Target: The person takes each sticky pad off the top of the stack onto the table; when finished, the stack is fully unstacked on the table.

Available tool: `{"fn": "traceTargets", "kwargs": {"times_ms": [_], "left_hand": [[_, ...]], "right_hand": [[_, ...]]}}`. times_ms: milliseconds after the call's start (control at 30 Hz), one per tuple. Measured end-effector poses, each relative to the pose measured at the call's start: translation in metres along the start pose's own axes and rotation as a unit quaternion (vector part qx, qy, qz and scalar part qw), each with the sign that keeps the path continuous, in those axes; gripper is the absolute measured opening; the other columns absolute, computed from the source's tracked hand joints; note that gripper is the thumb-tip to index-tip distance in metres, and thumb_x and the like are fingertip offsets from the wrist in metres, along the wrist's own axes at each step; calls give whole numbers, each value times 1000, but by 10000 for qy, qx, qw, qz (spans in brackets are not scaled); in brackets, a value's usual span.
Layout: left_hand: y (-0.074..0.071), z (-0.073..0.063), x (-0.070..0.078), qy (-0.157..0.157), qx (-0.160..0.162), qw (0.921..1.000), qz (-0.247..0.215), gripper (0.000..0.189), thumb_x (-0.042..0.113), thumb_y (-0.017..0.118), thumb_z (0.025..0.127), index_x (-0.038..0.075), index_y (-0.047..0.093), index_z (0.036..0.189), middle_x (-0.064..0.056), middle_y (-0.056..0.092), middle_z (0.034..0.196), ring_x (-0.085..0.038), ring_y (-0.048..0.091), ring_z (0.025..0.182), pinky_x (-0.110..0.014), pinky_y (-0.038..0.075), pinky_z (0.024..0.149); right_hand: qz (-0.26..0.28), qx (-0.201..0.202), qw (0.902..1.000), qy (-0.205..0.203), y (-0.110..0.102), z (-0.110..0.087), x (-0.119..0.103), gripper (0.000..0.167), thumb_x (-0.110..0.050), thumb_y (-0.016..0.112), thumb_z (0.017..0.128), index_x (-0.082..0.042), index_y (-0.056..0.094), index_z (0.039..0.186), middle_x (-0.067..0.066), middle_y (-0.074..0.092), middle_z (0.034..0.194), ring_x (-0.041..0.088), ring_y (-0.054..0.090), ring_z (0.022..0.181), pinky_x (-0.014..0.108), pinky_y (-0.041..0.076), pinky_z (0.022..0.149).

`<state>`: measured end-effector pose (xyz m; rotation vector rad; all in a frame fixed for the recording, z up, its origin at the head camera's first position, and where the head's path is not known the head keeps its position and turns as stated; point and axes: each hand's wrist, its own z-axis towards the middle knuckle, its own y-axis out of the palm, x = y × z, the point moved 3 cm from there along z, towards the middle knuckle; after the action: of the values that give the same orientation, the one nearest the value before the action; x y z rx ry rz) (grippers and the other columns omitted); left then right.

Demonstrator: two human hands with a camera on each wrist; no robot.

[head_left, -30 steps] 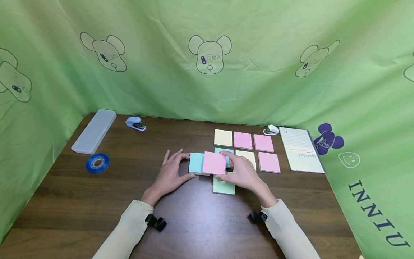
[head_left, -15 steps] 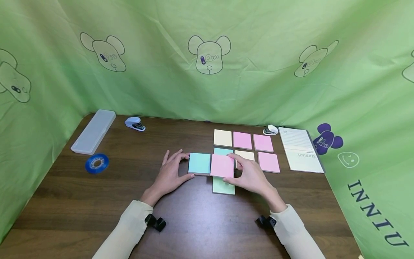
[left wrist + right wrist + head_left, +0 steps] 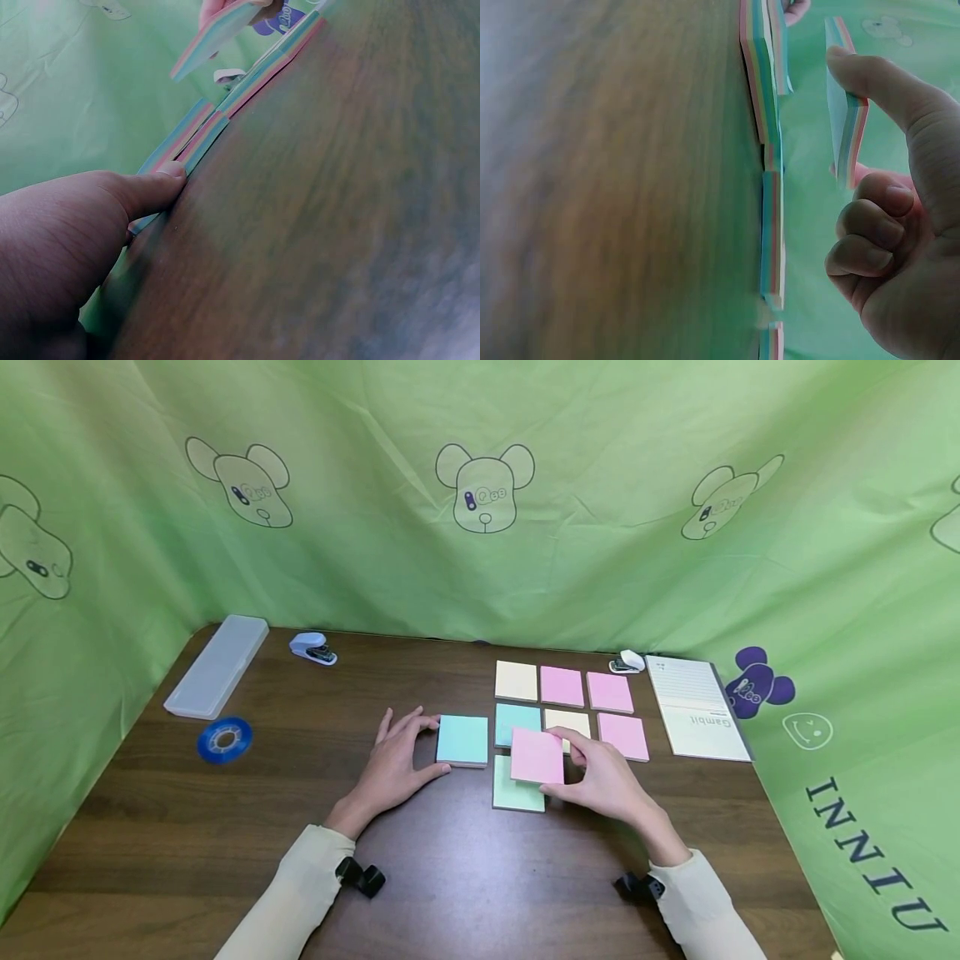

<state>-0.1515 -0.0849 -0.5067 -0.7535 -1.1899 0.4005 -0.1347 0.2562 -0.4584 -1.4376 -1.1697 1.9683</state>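
My right hand [image 3: 603,777] pinches a pink-topped sticky note pad [image 3: 536,756] between thumb and forefinger, above the green-topped pad [image 3: 513,793]. In the right wrist view, this lifted pad [image 3: 847,127] shows striped multicoloured edges, and the other fingers [image 3: 870,232] are curled. My left hand [image 3: 393,768] has its thumb and forefinger at the near and far left corners of a blue-topped sticky note pad [image 3: 462,741]. In the left wrist view, the thumb [image 3: 154,191] presses against layered, striped pad edges [image 3: 195,146]; they look like two pads, one upon the other.
Sticky note pads, including a blue one [image 3: 517,720], a cream one [image 3: 516,681] and a pink one [image 3: 624,737], lie in rows at right. Behind stand a white stapler [image 3: 628,662] and notebook [image 3: 697,706]. A case [image 3: 217,668], blue tape roll [image 3: 225,740] and stapler [image 3: 313,647] are left.
My right hand has carried the pink-topped pad from over the blue-topped pad rightward and nearer, uncovering the blue top. My left hand has stayed in place.
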Motion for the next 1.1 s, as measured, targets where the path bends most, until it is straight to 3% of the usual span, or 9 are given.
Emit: {"fn": "traceTargets", "kwargs": {"times_ms": [333,767,1100], "left_hand": [[-1,-1,0,-3,-3,10000,3,66,31,96,91,6,59,140,-10,64,158,-36,40,163,-64,1,138],[0,0,1,-11,3,10000,-2,67,31,96,90,6,59,141,-10,64,159,-36,40,163,-63,1,138],[0,0,0,-22,9,10000,-34,66,30,96,90,7,60,140,-10,64,158,-35,40,163,-62,1,139]], "right_hand": [[-21,36,10000,32,-9,-15,15,80,-34,104,76,-8,69,143,-8,38,75,3,28,68,25,28,63],[-30,118,9999,72,-16,-34,29,78,-36,104,76,-11,70,141,-11,33,74,1,26,68,25,27,63],[-84,-53,9999,135,-15,-43,39,79,-34,103,77,-7,69,143,-13,33,74,0,25,67,23,27,62]]}}
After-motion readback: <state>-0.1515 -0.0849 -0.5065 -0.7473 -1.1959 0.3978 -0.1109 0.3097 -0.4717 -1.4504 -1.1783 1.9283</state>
